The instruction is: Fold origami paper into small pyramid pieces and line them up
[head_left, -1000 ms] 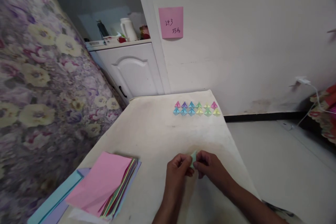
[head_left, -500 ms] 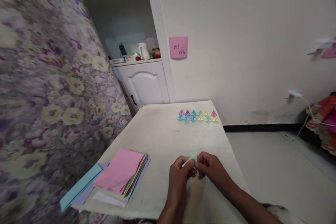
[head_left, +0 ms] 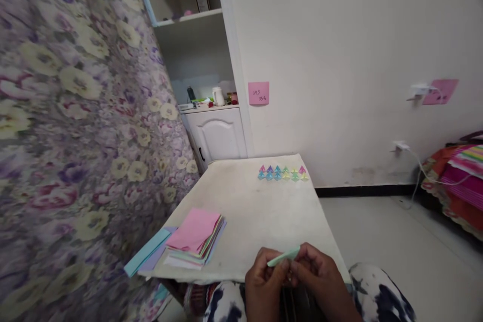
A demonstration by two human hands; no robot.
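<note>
A folded piece of light green paper (head_left: 284,256) is pinched between both hands at the near edge of the table. My left hand (head_left: 266,274) grips its left part, thumb on the near side. My right hand (head_left: 315,269) has its fingers closed on the right end. The fingers hide the lower part of the paper. Farther back on the table, small folded paper pieces (head_left: 282,173) in pink, purple, blue, green and yellow stand in two rows.
A stack of coloured paper (head_left: 194,231) with pink on top lies at the table's left, beside blue folded paper (head_left: 147,251). A floral curtain (head_left: 94,161) hangs along the left. A pink note (head_left: 258,93) sticks to the wall behind the table (head_left: 241,196).
The view has tilted up and pulled back. Both hands now sit closer to the body at the table's near edge, and the green paper lies flatter between them.
</note>
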